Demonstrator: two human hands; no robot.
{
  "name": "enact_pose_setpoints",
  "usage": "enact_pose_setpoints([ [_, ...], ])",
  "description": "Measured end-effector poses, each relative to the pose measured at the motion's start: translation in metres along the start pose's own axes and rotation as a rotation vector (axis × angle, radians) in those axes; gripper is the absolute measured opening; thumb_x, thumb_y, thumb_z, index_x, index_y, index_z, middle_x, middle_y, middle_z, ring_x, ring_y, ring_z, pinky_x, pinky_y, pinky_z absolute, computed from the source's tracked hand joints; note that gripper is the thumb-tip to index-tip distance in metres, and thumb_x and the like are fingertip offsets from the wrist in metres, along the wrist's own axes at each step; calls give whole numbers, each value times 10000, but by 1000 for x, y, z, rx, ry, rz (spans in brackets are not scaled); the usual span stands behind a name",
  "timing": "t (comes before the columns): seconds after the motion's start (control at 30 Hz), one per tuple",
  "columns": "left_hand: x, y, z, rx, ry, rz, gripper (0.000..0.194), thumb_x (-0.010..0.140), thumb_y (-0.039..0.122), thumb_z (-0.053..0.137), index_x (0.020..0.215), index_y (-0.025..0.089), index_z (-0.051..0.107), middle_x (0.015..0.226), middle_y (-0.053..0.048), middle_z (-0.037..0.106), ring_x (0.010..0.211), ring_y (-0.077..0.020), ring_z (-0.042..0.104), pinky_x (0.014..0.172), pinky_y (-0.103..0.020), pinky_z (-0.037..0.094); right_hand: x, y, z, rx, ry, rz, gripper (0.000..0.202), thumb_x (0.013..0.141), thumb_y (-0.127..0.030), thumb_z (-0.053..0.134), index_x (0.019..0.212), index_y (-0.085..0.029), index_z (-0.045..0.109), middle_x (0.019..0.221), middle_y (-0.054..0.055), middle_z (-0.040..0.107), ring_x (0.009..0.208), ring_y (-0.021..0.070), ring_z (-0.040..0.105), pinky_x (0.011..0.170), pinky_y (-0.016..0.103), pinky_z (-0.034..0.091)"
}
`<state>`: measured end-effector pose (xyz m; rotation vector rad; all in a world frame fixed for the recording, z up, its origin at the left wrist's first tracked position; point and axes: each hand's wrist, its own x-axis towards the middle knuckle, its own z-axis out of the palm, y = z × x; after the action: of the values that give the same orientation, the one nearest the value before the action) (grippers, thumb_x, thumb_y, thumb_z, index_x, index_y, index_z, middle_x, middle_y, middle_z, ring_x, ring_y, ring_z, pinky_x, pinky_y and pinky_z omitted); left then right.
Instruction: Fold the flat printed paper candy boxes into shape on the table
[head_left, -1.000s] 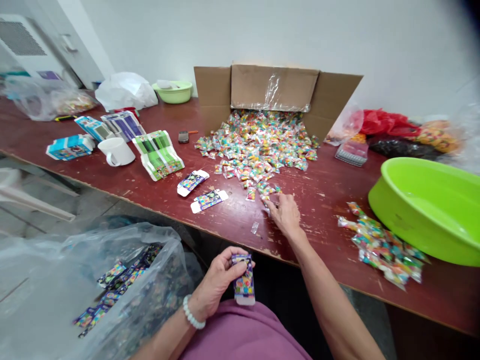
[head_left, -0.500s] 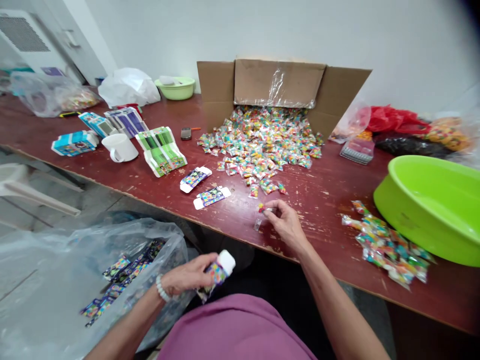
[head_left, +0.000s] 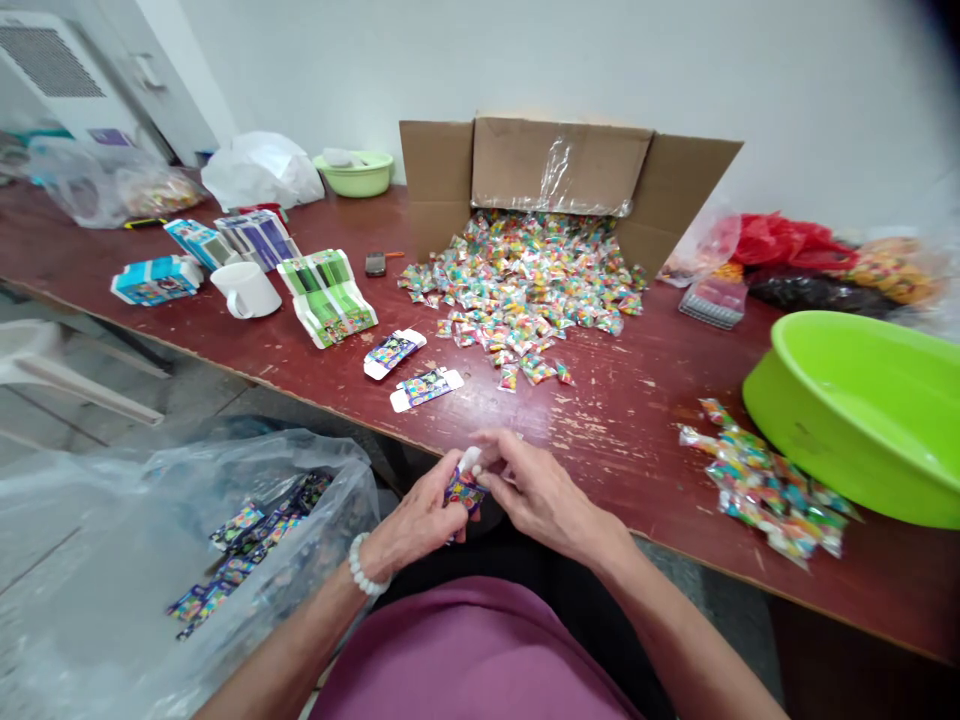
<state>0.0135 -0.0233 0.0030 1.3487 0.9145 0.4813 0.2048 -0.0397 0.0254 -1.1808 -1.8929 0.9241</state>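
The left hand (head_left: 416, 525) pinches a small box (head_left: 463, 494) between thumb and fingers, over the lap, just in front of the tabletop (head_left: 637, 430) edge. The right hand (head_left: 544, 500) has its thumb and fingers drawn narrow at the box's open end, beside the white flap (head_left: 470, 458); whether it holds a packet cannot be told. To work this end well, the left grip should be firm but light, as thin card likely crushes, and the flap best stays bent clear of the mouth. 2 boxes (head_left: 411, 370) and loose packets (head_left: 540, 285) lie beyond.
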Motion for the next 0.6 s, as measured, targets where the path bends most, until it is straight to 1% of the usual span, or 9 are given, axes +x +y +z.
enact_pose_setpoints([
  [0.03, 1, 0, 1, -59, 9, 7, 329, 772, 177, 545, 1099, 209, 527, 821, 0, 605, 602, -123, 563, 529, -216, 449, 1, 2, -1, 103, 57, 46, 291, 935, -239, 540, 1225, -239, 520, 1014, 50, 683, 891, 184, 633, 794, 329, 480],
  [0.1, 1, 1, 2, -194, 34, 15, 261, 851, 319, 544, 1078, 191, 546, 800, -19, 621, 609, -139, 585, 538, -233, 472, 4, 8, -5, 316, 206, 145, 255, 916, -315, 580, 1154, -228, 557, 965, 36, 693, 852, 169, 641, 774, 313, 487],
  [0.17, 2, 2, 3, -305, 75, 22, 370, 903, 493, 483, 1044, 166, 581, 770, -44, 641, 606, -153, 598, 538, -244, 482, 6, 15, -8, 470, 329, 244, 246, 873, -379, 638, 1049, -210, 602, 887, 17, 680, 792, 152, 622, 737, 291, 481],
  [0.2, 2, 3, 4, -343, 95, 28, 441, 906, 556, 456, 1016, 155, 601, 757, -56, 650, 601, -156, 601, 538, -246, 483, 6, 18, -8, 520, 352, 290, 270, 842, -401, 676, 1017, -204, 616, 859, 7, 667, 760, 141, 605, 711, 277, 474],
  [0.27, 1, 5, 6, -386, 126, 47, 508, 893, 609, 455, 964, 141, 639, 747, -67, 665, 597, -158, 605, 542, -246, 484, 5, 20, -7, 600, 330, 355, 331, 779, -418, 742, 1001, -199, 632, 842, -5, 647, 725, 126, 579, 665, 255, 457],
  [0.33, 1, 6, 8, -403, 131, 80, 491, 883, 594, 493, 948, 141, 673, 755, -64, 673, 604, -158, 607, 553, -248, 489, 2, 18, -1, 668, 255, 376, 378, 738, -420, 781, 1011, -203, 635, 841, -7, 642, 729, 126, 576, 653, 247, 450],
  [0.4, 1, 6, 9, -411, 124, 115, 457, 887, 559, 515, 945, 148, 703, 764, -60, 679, 623, -162, 608, 569, -254, 498, 0, 13, 6, 721, 184, 365, 395, 725, -419, 794, 1018, -207, 634, 842, -6, 646, 746, 131, 582, 669, 249, 453],
  [0.5, 1, 4, 12, -438, 113, 140, 434, 896, 536, 512, 941, 159, 724, 766, -58, 680, 633, -167, 606, 585, -266, 509, -2, 7, 14, 724, 152, 337, 353, 764, -412, 762, 1024, -209, 635, 880, 1, 651, 776, 133, 584, 708, 257, 459],
  [0.6, 1, 2, 14, -460, 113, 127, 427, 897, 532, 516, 1006, 171, 717, 785, -57, 678, 633, -173, 609, 584, -278, 515, -3, 6, 15, 615, 165, 315, 309, 801, -380, 726, 1045, -215, 633, 877, -1, 640, 756, 132, 565, 703, 265, 453],
])
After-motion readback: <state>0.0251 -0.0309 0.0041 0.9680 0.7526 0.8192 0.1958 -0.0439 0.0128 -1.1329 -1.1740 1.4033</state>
